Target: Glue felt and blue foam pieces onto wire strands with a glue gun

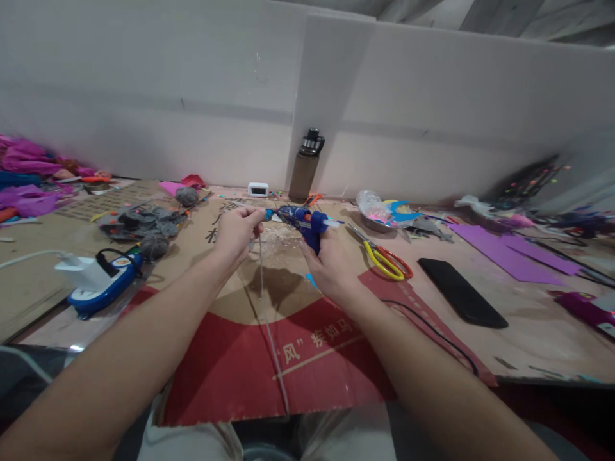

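Note:
My right hand [331, 259] is wrapped around the handle of a blue hot glue gun [312, 222], and a pale glue stick pokes out of its back end. The gun's nozzle points left, close to my left hand [240, 232]. There, thumb and fingers pinch a small blue piece [268, 214] right at the nozzle; whether the two touch I cannot tell. A thin strand of grey yarn [263, 288] hangs from below my left fingers and runs down across the red and brown cardboard [221, 365].
Scissors [384, 259] and a black phone [461, 291] lie to the right, near purple sheets [504, 253]. A bottle [305, 169] and a small white clock [258, 189] stand at the back. Left are a blue power strip [106, 288] and grey yarn pieces [144, 221].

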A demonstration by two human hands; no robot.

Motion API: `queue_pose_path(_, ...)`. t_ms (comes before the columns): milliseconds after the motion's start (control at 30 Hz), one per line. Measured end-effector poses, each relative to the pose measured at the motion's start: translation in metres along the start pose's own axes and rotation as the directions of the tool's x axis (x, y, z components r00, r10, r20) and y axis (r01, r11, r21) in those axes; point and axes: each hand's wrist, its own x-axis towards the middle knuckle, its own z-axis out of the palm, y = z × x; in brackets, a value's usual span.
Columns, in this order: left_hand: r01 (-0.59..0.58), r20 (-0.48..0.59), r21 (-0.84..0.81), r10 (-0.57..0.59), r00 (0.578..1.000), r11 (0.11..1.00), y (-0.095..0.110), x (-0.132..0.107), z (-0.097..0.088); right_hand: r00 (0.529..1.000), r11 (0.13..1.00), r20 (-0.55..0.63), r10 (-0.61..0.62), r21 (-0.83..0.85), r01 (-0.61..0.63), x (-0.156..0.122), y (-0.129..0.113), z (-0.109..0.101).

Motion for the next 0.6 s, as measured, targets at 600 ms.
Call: queue_pose_path(600, -0.008, 0.021, -0.008, 0.008, 1.0, 1.0, 0.0008, -0.001, -0.0015, 1.0, 0.998, -0.004, 0.022, 0.062, -0.022, 0.0011, -0.0012, -0.0011)
